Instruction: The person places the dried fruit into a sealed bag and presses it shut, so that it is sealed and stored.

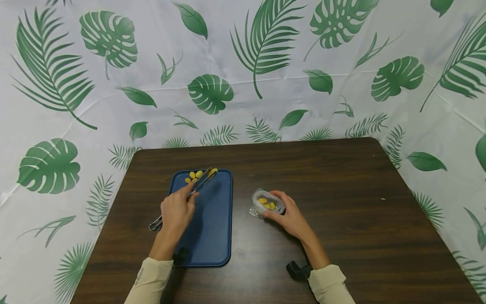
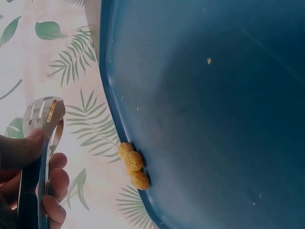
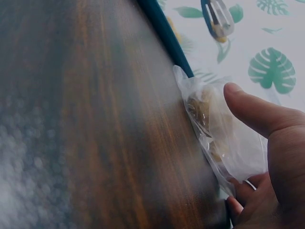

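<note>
My left hand [image 1: 176,211] grips a pair of metal tongs [image 1: 200,182] over the far part of a blue tray [image 1: 210,219]. Between the slotted tips of the tongs sits a yellow nut-like piece [image 2: 51,110]. Several more yellow, wrinkled pieces [image 2: 135,161] lie clustered along the tray's far edge. To the right of the tray, my right hand [image 1: 291,217] holds an opened clear plastic bag [image 3: 240,148] on the table, thumb on one side and fingers on the other. Yellow pieces [image 1: 267,204] show inside the bag's mouth.
A dark wood-grain table [image 1: 326,173] carries everything. Small pale crumbs [image 2: 208,61] dot the tray, and a tiny yellowish scrap [image 1: 383,199] lies far right on the table. Behind hangs a white leaf-print cloth [image 1: 159,118]. Black wrist mounts [image 1: 299,271] sit close above the surface.
</note>
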A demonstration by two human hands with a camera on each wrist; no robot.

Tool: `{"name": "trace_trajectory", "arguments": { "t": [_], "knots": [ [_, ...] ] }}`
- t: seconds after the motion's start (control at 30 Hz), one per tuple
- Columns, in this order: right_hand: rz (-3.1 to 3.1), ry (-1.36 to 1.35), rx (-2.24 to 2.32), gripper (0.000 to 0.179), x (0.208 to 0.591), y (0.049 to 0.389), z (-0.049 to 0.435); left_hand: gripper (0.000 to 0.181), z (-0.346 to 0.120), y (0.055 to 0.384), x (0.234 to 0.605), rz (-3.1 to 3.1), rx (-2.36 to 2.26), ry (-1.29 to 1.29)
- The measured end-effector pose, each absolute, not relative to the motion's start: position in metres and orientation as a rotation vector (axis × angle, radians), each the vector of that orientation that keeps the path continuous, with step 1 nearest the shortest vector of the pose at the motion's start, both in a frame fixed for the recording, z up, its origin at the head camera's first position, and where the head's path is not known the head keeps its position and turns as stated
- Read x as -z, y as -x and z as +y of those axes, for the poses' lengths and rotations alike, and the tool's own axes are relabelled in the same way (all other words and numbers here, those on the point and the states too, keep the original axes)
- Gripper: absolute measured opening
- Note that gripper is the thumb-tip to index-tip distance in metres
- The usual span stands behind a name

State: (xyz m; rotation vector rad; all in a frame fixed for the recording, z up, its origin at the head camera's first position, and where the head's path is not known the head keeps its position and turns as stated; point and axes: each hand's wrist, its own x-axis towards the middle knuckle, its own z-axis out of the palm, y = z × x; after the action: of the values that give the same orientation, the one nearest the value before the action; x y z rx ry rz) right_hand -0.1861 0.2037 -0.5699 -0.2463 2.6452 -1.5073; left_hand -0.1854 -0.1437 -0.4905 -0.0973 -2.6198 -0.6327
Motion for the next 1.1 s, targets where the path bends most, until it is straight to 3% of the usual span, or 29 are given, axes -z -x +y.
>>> {"name": "trace_trajectory", "arguments": {
  "t": [1.1],
  "knots": [
    [2.635,0.231,1.503,0.072,0.566,0.186,0.204,0.036,-0.126,0.176,0.487,-2.559,0.648,0.194]
  ]
}}
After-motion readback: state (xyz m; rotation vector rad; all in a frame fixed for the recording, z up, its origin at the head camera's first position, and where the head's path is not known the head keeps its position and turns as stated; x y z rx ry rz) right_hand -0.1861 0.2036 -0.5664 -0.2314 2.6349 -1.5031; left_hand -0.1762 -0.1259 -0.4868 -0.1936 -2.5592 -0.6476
